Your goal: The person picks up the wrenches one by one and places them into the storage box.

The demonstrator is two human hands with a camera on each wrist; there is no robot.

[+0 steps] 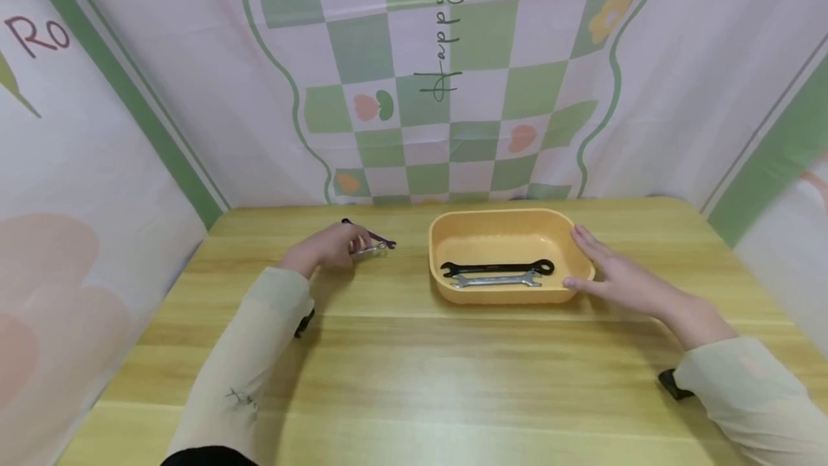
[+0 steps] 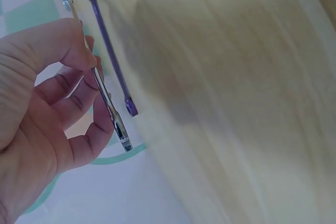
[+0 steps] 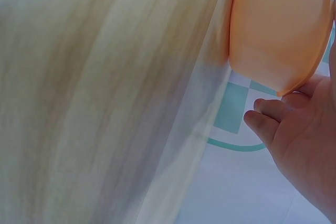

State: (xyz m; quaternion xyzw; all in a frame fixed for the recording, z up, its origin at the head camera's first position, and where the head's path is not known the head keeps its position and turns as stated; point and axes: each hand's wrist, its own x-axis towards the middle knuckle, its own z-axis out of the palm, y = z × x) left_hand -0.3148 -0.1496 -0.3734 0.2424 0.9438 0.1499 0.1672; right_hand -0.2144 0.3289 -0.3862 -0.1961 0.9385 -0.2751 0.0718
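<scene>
My left hand (image 1: 330, 244) pinches a silver wrench (image 2: 109, 100) between thumb and fingers, over the back left of the table. Right beside it is a dark purple wrench (image 2: 110, 51), slim with a head at each end. A yellow plastic basin (image 1: 501, 296) stands to the right. Inside, a black wrench (image 1: 498, 267) with a ring end lies behind a silver open-ended wrench (image 1: 494, 280), both lengthwise near the front wall. At the basin's right end my right hand (image 1: 624, 279) rests with extended fingers on the rim, thumb at the front corner. The right wrist view shows its other fingers (image 3: 265, 119) just off the wall.
The wood-grain table (image 1: 401, 372) runs back to a hanging cloth (image 1: 479, 106) with green and white checks. Cloth also hangs at both sides. A black wrist strap piece (image 1: 675, 384) sticks out below the right sleeve.
</scene>
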